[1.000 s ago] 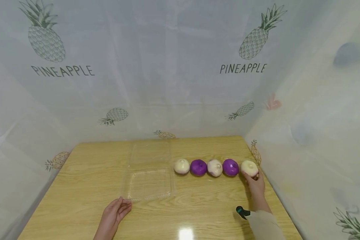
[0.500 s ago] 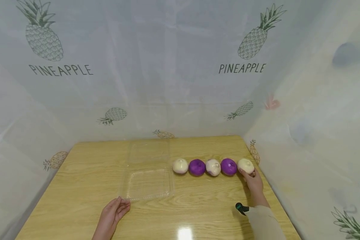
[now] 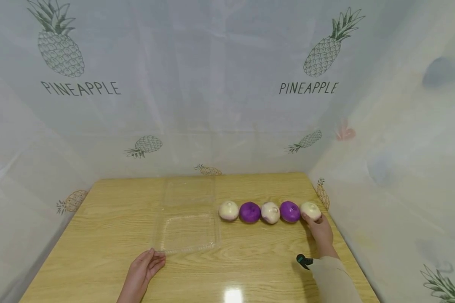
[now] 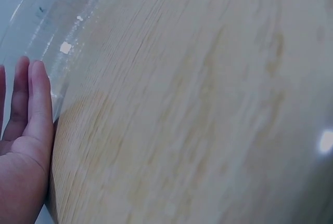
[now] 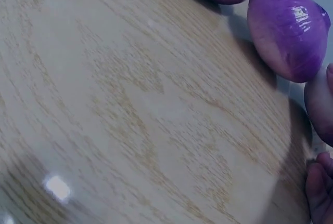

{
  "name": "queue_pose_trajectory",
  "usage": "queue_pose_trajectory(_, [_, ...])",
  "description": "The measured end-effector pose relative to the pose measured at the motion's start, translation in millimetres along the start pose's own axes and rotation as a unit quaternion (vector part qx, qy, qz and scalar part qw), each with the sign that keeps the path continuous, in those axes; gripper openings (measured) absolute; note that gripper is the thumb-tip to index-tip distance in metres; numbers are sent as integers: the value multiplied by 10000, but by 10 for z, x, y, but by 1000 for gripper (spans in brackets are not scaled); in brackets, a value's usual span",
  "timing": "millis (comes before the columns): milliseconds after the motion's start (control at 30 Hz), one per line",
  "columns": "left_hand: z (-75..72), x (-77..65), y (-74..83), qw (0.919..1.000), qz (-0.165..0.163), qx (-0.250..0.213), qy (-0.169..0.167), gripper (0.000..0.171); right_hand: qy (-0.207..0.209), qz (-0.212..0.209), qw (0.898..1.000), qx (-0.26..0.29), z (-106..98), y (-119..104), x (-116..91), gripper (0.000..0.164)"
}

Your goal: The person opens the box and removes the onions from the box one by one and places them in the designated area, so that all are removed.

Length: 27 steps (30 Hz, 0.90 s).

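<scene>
Five-part rows aside, several round turnips, cream and purple showing alternately, stand side by side in the head view. At the right end is a cream-topped turnip [image 3: 310, 211], held by my right hand [image 3: 320, 230] from its front right side, thumb on the near face. Next to it sits a glossy purple turnip [image 3: 290, 211], also in the right wrist view. A clear plastic clamshell container [image 3: 187, 251] lies opened flat left of the row. My left hand [image 3: 144, 266] touches its front left corner; in the left wrist view the visible fingers [image 4: 39, 99] are straight.
Left of the gripped one, the row holds a cream turnip [image 3: 228, 211], a purple turnip [image 3: 250, 212] and a cream turnip [image 3: 270, 213]. They stand on a wooden table [image 3: 258, 269]. Pineapple-printed sheeting [image 3: 227, 105] encloses its back and sides.
My right hand has moved the end turnip left, narrowing the gap beside the purple one. From half a second ago to now it stays there. The left hand keeps its place at the container corner.
</scene>
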<state>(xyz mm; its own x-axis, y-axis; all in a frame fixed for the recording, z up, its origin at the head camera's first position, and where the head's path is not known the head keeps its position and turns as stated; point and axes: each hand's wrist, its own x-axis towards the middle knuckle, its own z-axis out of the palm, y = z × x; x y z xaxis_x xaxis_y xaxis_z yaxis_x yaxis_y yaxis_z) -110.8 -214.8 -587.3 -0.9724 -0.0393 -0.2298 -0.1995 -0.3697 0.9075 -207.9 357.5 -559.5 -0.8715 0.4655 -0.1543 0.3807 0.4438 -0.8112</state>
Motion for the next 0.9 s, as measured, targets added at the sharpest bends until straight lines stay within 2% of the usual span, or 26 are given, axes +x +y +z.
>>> queue_pose_trajectory(233, [10, 4, 4, 9999, -60, 102, 70, 44, 35, -141, 9989, -435, 19, 36, 50, 96])
queue_pose_trajectory(400, [7, 10, 27, 9997, -136, 160, 114, 40, 48, -187, 9979, -618, 31, 36, 88, 94])
queue_pose_trajectory(567, [35, 9, 66, 9990, -265, 306, 192, 38, -46, -149, 9985, -523, 25, 3, 98, 97])
queue_pose_trajectory(767, [48, 0, 141, 9953, -601, 715, 253, 54, -143, -240, 9996, -90, 15, -5, 74, 99])
queue_pose_trajectory(900, [4, -29, 197, 9913, -711, 1048, 350, 61, -97, -208, 9997, 82, 9, 18, 69, 101])
